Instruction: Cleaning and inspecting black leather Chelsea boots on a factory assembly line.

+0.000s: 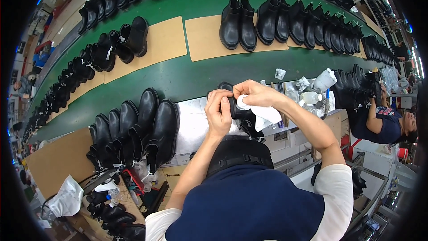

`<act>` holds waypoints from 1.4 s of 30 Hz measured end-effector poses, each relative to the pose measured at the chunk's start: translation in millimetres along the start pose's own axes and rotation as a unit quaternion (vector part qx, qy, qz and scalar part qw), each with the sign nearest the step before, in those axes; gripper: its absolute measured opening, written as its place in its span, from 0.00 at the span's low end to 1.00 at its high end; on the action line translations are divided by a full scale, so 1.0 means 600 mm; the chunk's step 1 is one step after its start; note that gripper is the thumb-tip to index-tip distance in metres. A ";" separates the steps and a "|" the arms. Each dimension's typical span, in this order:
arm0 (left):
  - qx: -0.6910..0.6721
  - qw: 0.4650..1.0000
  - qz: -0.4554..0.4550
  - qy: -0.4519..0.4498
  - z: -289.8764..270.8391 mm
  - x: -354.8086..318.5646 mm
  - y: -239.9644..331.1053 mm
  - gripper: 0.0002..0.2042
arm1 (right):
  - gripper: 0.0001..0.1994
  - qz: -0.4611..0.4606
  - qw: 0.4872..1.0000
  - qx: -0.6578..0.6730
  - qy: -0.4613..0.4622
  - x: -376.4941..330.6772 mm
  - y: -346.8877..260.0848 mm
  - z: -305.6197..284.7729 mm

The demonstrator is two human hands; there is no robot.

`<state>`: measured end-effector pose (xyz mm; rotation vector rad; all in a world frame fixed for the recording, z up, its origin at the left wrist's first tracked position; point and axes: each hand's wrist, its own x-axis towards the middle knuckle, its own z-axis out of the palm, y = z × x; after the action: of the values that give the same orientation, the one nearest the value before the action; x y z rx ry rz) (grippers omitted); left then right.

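Black boot [238, 115] upright at metal bench edge; white cloth [263, 112] pressed on it.

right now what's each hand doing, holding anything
Left hand: closed around the black boot.
Right hand: closed on a white cloth, pressed to the boot.

We hold a black leather boot [236, 111] between our hands, more black boots [138, 129] stand left, and small plastic bottles [310, 96] sit right.

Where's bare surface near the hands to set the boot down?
Free: metal sheet between the boot row and left hand; green belt beyond it. Crowded: bottles and rags past the right hand, which wipes the held boot with a cloth.
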<state>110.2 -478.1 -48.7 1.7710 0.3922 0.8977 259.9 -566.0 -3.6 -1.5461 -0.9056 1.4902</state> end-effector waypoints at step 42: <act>-0.019 0.988 -0.097 0.120 -0.044 0.045 -0.030 0.16 | 0.22 0.149 0.887 -0.237 0.367 -0.076 0.282 -0.059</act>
<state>111.6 -436.1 -50.4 1.5644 0.6868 0.9734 288.0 -682.4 -136.5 -2.4606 -0.5993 0.7393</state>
